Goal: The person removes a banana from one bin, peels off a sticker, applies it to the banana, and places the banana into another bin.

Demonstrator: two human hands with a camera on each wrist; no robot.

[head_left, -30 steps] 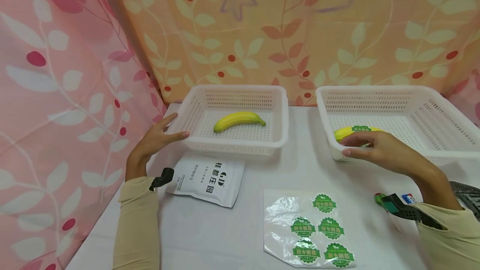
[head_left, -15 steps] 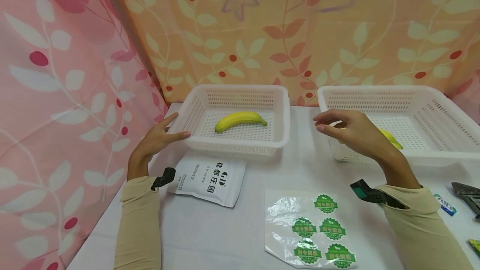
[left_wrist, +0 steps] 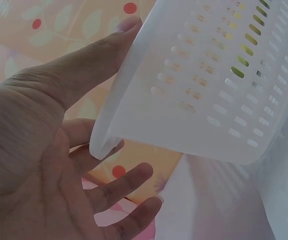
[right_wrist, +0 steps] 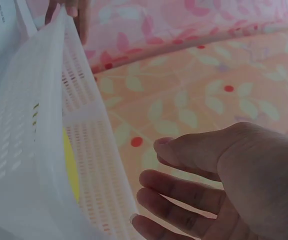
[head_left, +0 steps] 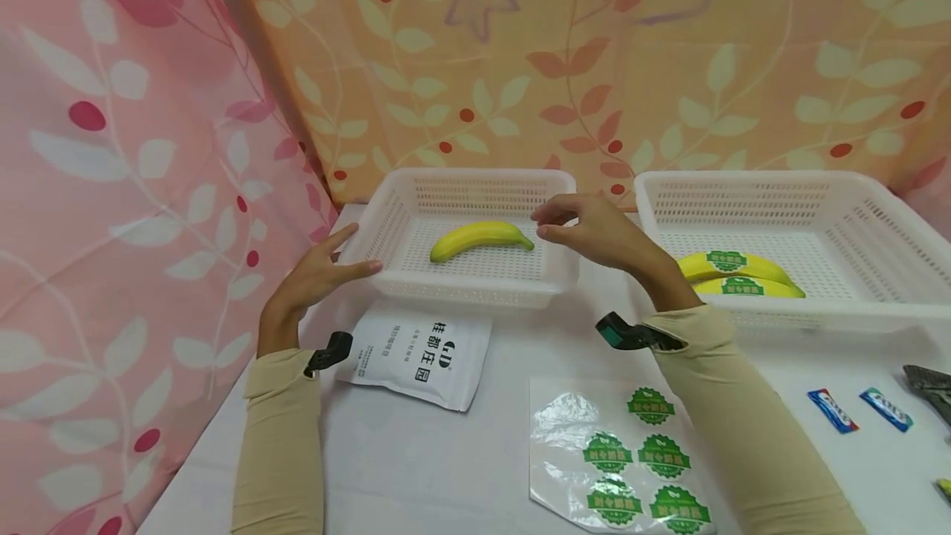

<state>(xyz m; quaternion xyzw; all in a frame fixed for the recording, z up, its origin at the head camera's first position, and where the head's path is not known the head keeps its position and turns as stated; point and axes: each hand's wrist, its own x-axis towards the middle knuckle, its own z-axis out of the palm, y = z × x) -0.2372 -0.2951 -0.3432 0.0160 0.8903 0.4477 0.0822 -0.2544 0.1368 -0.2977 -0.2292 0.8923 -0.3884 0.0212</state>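
Note:
One yellow banana (head_left: 481,240) lies in the left white plastic basket (head_left: 475,281), with no sticker showing on it. My left hand (head_left: 315,275) rests against that basket's near left corner, its thumb (left_wrist: 101,57) along the rim and its other fingers spread loosely. My right hand (head_left: 594,229) hovers over the same basket's right rim, fingers loosely bent and holding nothing, close to the banana's stem end. In the right basket (head_left: 817,312), two bananas (head_left: 743,271) lie side by side, each bearing a green round sticker.
A white printed pouch (head_left: 419,357) lies before the left basket. A clear sheet with several green stickers (head_left: 664,454) is nearer me. Two small blue wrapped packets (head_left: 832,411) and a black object (head_left: 929,390) lie at the right. Patterned cloth (head_left: 550,64) hangs behind.
My right hand has let go of a stickered banana in the right basket and moved left to the left basket's right side. My left hand has stayed in place.

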